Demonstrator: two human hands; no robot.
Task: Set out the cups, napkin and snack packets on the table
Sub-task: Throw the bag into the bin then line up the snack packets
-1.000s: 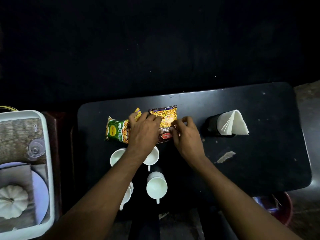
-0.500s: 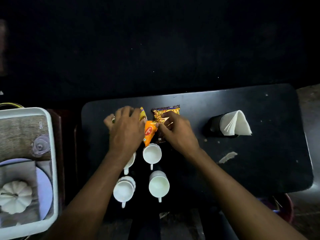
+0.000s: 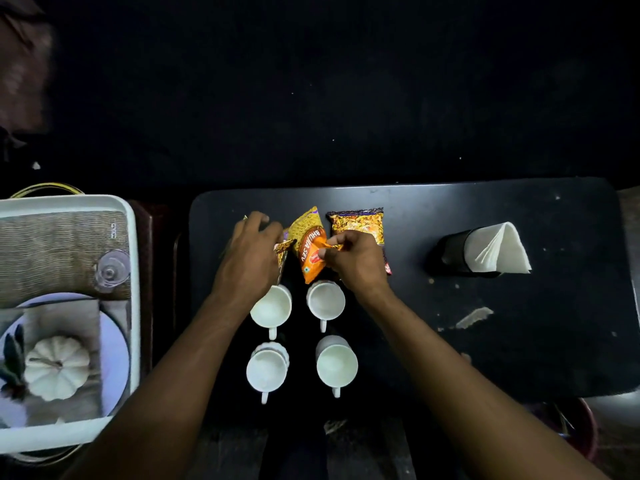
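Note:
Several white cups (image 3: 271,305) stand in two rows on the black table (image 3: 519,341), handles toward me. Behind them lie snack packets. My right hand (image 3: 356,261) pinches the edge of an orange packet (image 3: 309,249) that stands tilted up between the hands. A dark-bordered yellow packet (image 3: 356,221) lies flat behind my right hand. My left hand (image 3: 251,254) rests palm-down over another packet (image 3: 284,251), of which only a corner shows. White napkins (image 3: 498,249) sit folded in a black holder (image 3: 450,252) at the right.
A white tray (image 3: 133,306) stands left of the table with a woven mat, a clear glass (image 3: 112,270), a plate and a small white pumpkin (image 3: 57,367). A scuff mark (image 3: 474,317) shows on the table's right half. A red bucket (image 3: 585,431) sits below the right corner.
The hands have spread the packets apart. My left hand slid left over one packet, and my right hand lifted the orange packet from the pile and now holds it by its edge.

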